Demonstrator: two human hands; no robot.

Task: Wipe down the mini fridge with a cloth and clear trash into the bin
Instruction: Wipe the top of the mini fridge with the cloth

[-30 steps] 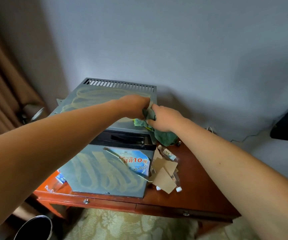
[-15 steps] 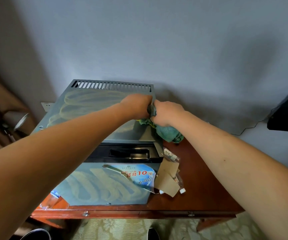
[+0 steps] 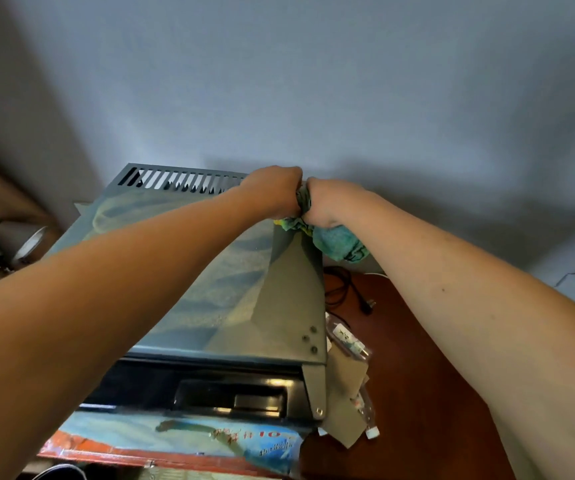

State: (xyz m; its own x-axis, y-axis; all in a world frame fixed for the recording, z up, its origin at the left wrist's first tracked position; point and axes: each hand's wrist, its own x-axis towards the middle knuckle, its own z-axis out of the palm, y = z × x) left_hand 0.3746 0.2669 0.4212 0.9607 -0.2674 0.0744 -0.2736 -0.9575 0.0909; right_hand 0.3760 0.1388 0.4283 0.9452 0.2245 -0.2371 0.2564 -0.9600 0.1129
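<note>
Both hands, left hand and right hand, clench a crumpled green cloth at the grey metal mini fridge top's back corner, seemingly regathering it; wiping the side likely follows.

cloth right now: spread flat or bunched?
Bunched. The cloth is wadded between the left hand and right hand at the mini fridge's top right edge, one end hanging.

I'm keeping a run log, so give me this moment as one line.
stage: wiping | left hand: grips cloth | right hand: grips cloth | place: back right corner of mini fridge top | trash: on desk
</note>
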